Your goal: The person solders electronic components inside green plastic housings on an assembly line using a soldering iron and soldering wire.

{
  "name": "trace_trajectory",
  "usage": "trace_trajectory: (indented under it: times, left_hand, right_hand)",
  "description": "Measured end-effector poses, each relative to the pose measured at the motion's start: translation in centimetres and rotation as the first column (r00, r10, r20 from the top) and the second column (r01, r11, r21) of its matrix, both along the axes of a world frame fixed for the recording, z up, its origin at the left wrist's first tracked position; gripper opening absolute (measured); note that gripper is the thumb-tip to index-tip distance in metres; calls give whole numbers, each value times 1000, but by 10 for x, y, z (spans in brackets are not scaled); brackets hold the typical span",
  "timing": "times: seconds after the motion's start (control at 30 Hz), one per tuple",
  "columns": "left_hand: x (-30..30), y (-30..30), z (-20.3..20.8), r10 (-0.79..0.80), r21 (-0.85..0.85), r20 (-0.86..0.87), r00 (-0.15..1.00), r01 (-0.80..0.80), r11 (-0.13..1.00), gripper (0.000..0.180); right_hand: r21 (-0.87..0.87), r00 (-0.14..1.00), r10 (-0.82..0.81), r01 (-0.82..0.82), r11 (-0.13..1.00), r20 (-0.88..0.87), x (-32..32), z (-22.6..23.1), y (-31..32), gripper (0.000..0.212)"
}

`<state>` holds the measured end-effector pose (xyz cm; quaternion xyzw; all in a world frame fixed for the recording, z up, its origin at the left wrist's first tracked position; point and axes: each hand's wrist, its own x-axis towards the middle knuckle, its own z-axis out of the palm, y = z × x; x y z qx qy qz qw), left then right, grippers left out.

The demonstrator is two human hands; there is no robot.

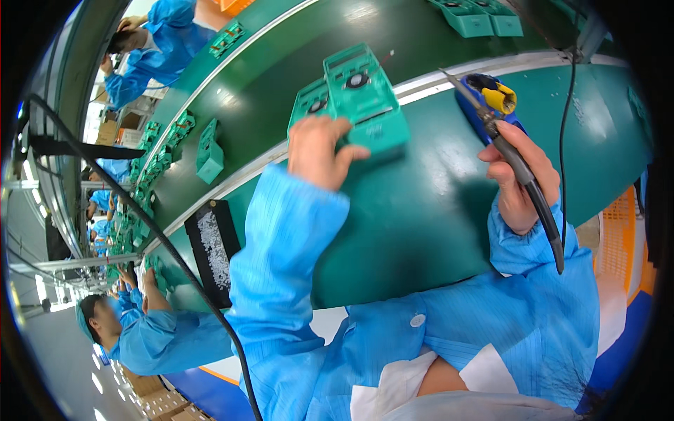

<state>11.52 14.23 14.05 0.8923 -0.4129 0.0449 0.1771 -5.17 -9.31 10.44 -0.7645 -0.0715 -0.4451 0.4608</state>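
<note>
My left hand (317, 149) is closed on a pair of joined green plastic housings (372, 116), each with a round dark part inside. Its fingers curl over the near edge, with the thumb pointing right. The housings lie tilted across the rail between the work surface and the dark green belt. In my right hand (523, 186) is a soldering iron (518, 165), its tip pointing up and to the left. That tip is beside a blue iron stand (469, 112) with a yellow sponge-like insert (502, 99), apart from the housings.
A black tray of small whitish pieces (214, 245) lies left of my forearm. More green housings (210, 151) rest on the belt (260, 91), others (474, 17) at its far right. A black cable (565, 133) hangs near the iron. Co-workers (158, 330) sit along the left.
</note>
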Motion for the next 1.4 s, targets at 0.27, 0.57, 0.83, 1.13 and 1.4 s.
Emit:
trace_trajectory:
  times: [0.27, 0.57, 0.83, 1.13, 1.4]
  left_hand:
    - [119, -53, -15, 153, 203, 181, 972, -189, 961, 44]
    - [127, -38, -47, 264, 92, 198, 944, -286, 954, 77]
    - [143, 126, -15, 559, 390, 315, 767, -641, 661, 83]
    - [159, 248, -13, 812, 604, 153, 563, -704, 374, 69]
    - [138, 242, -15, 770, 412, 151, 620, -747, 521, 47]
  right_hand:
    - [56, 998, -56, 55, 997, 24, 2, -4, 5, 50]
    - [2, 988, -75, 76, 997, -133, -3, -6, 5, 52]
    - [-47, 980, -88, 81, 996, -180, -8, -16, 9, 57]
    - [-136, 986, 27, -50, 990, -167, -3, -31, 9, 40]
    - [-238, 967, 19, -81, 968, -255, 3, -32, 13, 33]
